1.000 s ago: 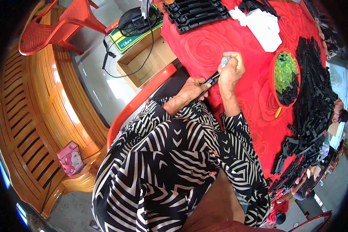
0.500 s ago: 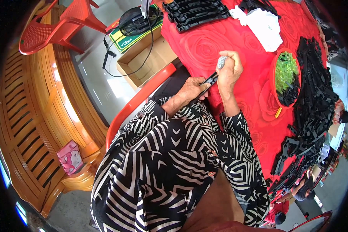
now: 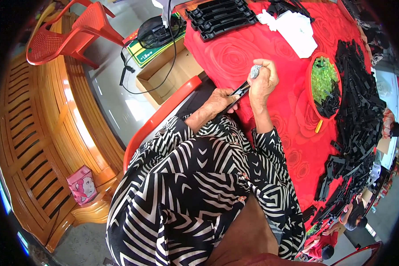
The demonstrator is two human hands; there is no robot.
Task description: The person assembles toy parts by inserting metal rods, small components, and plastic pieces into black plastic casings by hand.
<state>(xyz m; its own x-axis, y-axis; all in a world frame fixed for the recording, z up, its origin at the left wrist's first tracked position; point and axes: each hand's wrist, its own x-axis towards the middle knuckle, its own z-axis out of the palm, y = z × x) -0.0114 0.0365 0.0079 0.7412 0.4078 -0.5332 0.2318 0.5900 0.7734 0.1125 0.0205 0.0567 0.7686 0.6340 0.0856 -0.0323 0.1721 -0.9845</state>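
My left hand (image 3: 216, 103) is closed around a narrow black plastic piece (image 3: 240, 91), held at a slant over my lap beside the table edge. My right hand (image 3: 263, 84) grips a tool by its rounded, silver-grey wrapped handle (image 3: 255, 71). Its thin dark shaft points down toward the black piece; the tip is hidden by my fingers. To the right on the table stands a round orange-rimmed basket (image 3: 310, 91) with small clear yellow-green parts (image 3: 323, 75) and some black ones. Beyond it spreads a long heap of black plastic pieces (image 3: 357, 106).
A red rose-patterned cloth (image 3: 235, 55) covers the table. Black slotted trays (image 3: 221, 17) and a crumpled white bag (image 3: 295, 33) lie at the far side. Left are an open cardboard box (image 3: 148, 84), a red plastic chair (image 3: 71, 37) and a wooden bench (image 3: 35, 146). Other people work at lower right.
The whole view has shifted slightly. Both hands keep nearly the same place and the same hold on the black piece and the tool.
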